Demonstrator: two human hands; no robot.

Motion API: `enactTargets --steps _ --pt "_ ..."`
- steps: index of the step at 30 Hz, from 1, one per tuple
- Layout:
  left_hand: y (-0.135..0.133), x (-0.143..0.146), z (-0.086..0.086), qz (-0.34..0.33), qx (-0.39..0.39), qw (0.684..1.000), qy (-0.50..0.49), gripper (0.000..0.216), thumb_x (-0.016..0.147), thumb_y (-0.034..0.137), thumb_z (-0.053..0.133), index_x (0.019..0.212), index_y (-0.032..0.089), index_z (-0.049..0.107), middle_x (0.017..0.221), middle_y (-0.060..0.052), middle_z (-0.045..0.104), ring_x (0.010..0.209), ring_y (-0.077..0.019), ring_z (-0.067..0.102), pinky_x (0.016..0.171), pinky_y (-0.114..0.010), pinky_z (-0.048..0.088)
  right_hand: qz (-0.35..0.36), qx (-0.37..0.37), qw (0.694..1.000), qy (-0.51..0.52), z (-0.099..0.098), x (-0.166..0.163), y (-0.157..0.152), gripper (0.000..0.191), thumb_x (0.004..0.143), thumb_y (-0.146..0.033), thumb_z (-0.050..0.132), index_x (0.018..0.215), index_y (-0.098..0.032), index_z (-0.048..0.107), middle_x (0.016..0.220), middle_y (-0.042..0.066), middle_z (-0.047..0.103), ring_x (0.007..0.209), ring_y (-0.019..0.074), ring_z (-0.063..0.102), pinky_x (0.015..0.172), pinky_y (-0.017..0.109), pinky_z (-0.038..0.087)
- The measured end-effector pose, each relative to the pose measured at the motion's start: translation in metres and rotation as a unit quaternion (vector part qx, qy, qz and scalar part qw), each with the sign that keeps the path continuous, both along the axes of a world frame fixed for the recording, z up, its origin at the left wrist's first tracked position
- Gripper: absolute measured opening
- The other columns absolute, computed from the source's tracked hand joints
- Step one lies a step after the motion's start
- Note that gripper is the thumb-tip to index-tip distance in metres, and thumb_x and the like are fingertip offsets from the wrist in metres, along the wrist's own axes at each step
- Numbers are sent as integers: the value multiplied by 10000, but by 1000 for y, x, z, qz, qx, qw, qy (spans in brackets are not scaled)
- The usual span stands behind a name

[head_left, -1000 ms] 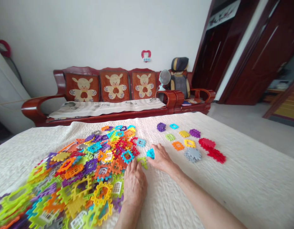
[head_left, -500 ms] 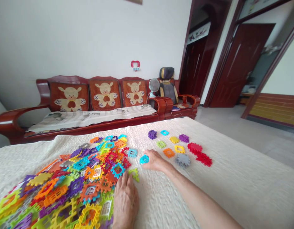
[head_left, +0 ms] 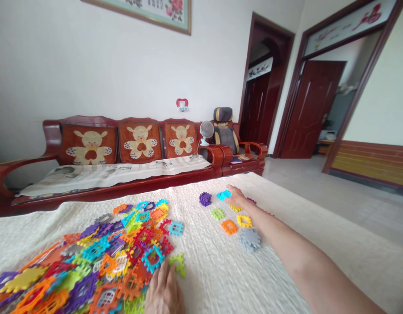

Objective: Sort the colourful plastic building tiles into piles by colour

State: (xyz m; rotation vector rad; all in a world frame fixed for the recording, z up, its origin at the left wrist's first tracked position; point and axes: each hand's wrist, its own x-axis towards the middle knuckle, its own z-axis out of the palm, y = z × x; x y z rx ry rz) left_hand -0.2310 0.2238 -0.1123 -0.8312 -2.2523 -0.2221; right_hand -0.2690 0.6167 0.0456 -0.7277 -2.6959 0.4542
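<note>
My right hand [head_left: 236, 198] reaches far across the white quilted cloth [head_left: 214, 274] to a row of sorted plastic puzzle tiles. Its fingertips are closed on a cyan tile [head_left: 225, 194] at the far edge of that group. Beside it lie a purple tile [head_left: 205, 199], a green tile [head_left: 217, 213], an orange tile [head_left: 229, 226], a yellow tile [head_left: 244, 221] and a grey tile [head_left: 250, 239]. My left hand [head_left: 164, 292] lies flat with fingers stretched at the near edge of a big mixed pile of coloured tiles [head_left: 116, 248], close to a loose lime tile [head_left: 178, 263].
A red wooden sofa [head_left: 129, 148] with bear cushions and newspapers stands behind the cloth, with a small fan [head_left: 206, 131] and a massage cushion [head_left: 223, 126] on its right end. Dark red doors [head_left: 309, 109] and bare floor [head_left: 351, 205] are to the right.
My right hand has carried a cyan tile from beside the pile out to the far sorted group. My view has tilted upward, so my left hand now sits at the frame's bottom edge.
</note>
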Motion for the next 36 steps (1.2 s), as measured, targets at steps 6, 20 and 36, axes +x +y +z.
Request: enactTargets --steps 6,20,36 --pt "-5 -7 -13 -21 22 1000 8 381 788 155 508 1139 208 647 1212 -81 644 1067 -225 602 854 -329 529 -4 -14 1000 2 -16 -30 18 727 623 -217 718 1320 -184 512 1325 111 572 1252 251 499 1000 286 412" --pt "3 11 6 7 65 994 -91 393 820 128 447 1157 210 632 1266 -94 605 1184 -252 532 955 -388 490 -25 -60 992 110 -7 -28 8 623 695 -287 666 1291 -180 520 1246 104 590 1193 235 531 1047 347 370" --pt "16 47 75 75 32 977 -196 448 850 68 341 1195 118 623 1302 -134 583 1227 -240 508 1027 -386 427 222 -169 954 112 -55 18 -208 432 702 -183 596 1134 -178 600 1153 87 656 1051 240 611 935 375 474"
